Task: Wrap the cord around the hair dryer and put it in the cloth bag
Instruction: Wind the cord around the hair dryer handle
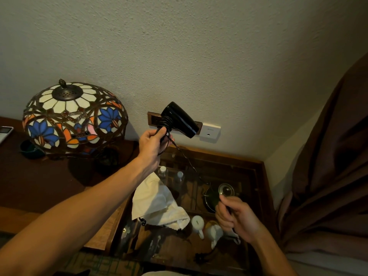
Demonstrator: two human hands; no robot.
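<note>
Centre frame: left hand [152,140] grips the handle of the hair dryer [178,120], cord [186,159] partly wound; right hand [235,217], lower right, pinches the cord; cloth bag [157,202] lies on the counter [258,166].

black hair dryer [179,121] held aloft, cord [185,156] part-wrapped

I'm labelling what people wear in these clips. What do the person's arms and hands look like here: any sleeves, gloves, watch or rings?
Both forearms are bare right to the frame edge: no sleeves in view. The left hand and right hand wear no gloves. No watch, bracelet or ring shows on either wrist or on the visible fingers, though the dim light could hide a thin band.
</note>
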